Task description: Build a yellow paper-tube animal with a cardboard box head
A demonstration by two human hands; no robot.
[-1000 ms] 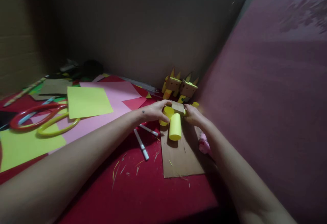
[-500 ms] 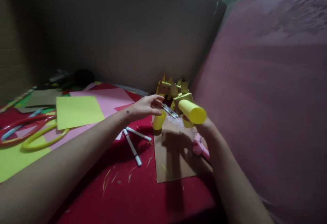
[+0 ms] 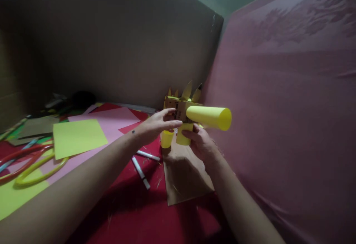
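My right hand (image 3: 203, 142) grips a paper figure by the short yellow paper tube (image 3: 183, 134) under its brown cardboard box body (image 3: 182, 111). A longer yellow paper tube (image 3: 210, 117) juts from the box toward the right, and pointed ear-like pieces (image 3: 187, 90) rise at its top. Close to the box's left side is my left hand (image 3: 158, 121), fingers apart and holding nothing; whether its thumb touches the box I cannot tell. Below the left fingertips, another short yellow paper tube (image 3: 167, 139) stands on a brown cardboard sheet (image 3: 186, 184).
Two white markers (image 3: 141, 172) lie on the red table cover (image 3: 133, 214). Yellow paper (image 3: 79, 136), pink paper (image 3: 116, 119) and red-and-yellow scissor-like handles (image 3: 41, 170) spread out at left. Another cardboard figure (image 3: 168, 101) stands behind. A pink cloth (image 3: 278, 125) hangs at right.
My right hand has turned the figure so its long tube points right, and brought it closer to my left hand. The pink glue gun has gone out of sight. The view has shifted slightly.
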